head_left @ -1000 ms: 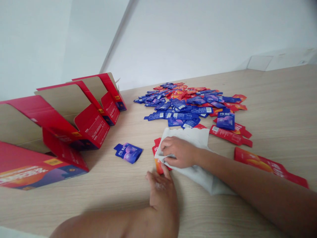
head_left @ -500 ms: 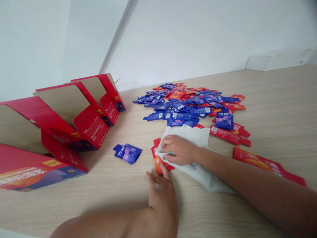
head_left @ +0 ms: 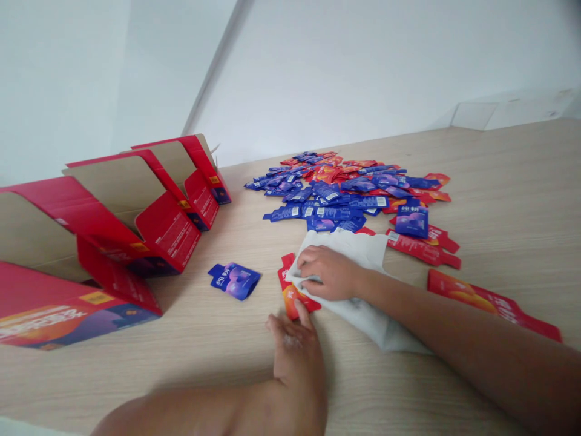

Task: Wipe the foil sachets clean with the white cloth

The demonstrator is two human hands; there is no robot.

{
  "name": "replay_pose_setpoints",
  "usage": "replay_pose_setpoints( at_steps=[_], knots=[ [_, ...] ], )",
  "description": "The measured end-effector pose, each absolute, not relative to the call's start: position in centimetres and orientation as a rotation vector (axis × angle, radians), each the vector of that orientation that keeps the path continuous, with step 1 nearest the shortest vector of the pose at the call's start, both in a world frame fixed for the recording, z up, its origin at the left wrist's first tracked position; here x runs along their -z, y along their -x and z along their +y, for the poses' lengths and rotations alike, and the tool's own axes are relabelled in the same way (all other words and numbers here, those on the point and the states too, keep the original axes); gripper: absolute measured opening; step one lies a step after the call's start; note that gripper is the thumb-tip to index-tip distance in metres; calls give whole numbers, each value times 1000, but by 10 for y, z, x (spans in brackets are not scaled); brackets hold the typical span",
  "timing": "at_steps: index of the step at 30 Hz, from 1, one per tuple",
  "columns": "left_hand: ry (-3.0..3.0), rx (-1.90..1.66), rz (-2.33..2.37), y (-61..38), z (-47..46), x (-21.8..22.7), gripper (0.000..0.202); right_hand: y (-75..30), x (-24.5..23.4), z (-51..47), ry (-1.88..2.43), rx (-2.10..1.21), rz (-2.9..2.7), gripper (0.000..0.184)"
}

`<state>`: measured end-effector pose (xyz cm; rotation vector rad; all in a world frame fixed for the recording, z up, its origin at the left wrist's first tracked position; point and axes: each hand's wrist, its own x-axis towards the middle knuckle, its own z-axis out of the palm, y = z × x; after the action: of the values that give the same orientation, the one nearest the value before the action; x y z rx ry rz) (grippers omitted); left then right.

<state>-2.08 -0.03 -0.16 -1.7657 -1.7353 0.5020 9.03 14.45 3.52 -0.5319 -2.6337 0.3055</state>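
My right hand [head_left: 330,272] is closed on a white cloth [head_left: 363,248], with its fingers curled into the fold. The cloth's left edge lies over part of a red-and-orange sachet [head_left: 290,293] lying flat on the table. Just below, my left hand [head_left: 295,351] has its fingers apart, and one fingertip presses the sachet's lower edge. To the left lies a single blue-purple sachet [head_left: 236,280], apart from both hands. A larger red sachet [head_left: 472,297] rests at the right beyond my right forearm, partly hidden by it.
Open red cartons stand in a row at the left: a near one [head_left: 122,297], a middle one [head_left: 166,233] and a far one [head_left: 202,194]. A heap of blue and red sachets [head_left: 336,188] spreads at the back, near the white wall [head_left: 363,72].
Almost nothing differs. The view has shifted very slightly; both hands, the cloth and the sachets keep nearly the same places.
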Motion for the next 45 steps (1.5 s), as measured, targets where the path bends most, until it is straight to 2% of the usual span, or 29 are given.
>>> replay_pose_setpoints(
  at_steps=[10,18,26,34,41,45],
  knots=[
    [1731,-486,-1669,23,-1,9,50,-92,-35,149,651,-299,-2615,15],
    [1758,-470,-1710,22,1,4,48,-87,-35,140,424,-346,-2626,9],
    [1750,-451,-1728,20,0,1,49,-93,-36,148,686,-286,-2615,16],
    [1761,-457,-1738,18,1,-1,48,-87,-37,139,455,-310,-2642,11],
    [1758,-461,-1745,21,0,0,49,-92,-36,147,669,-285,-2621,15],
    [1774,-423,-1769,21,0,0,49,-91,-36,145,588,-293,-2633,13]
  ],
)
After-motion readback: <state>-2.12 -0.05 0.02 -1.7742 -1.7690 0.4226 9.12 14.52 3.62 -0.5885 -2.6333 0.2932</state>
